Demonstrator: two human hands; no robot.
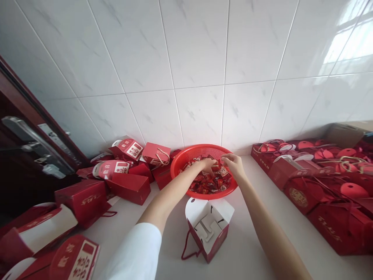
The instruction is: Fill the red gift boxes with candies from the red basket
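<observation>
A red plastic basket holds many candies in shiny red wrappers. Inside it, my left hand closes its fingers and thumb about a red wrapped candy. Over the basket's right side, my right hand has thumb and fingers drawn together in a pinch; anything between the tips is too small to make out. In front of the basket stands a red gift box, upright with its white flaps spread. Folded white card shows at its bottom, and a dark red cord handle hangs out to its left.
Red gift boxes lie heaped on the left, some tipped over. Rows of closed red boxes fill the right side, with a cardboard carton behind. A tiled wall backs the white tabletop; a dark door stands far left.
</observation>
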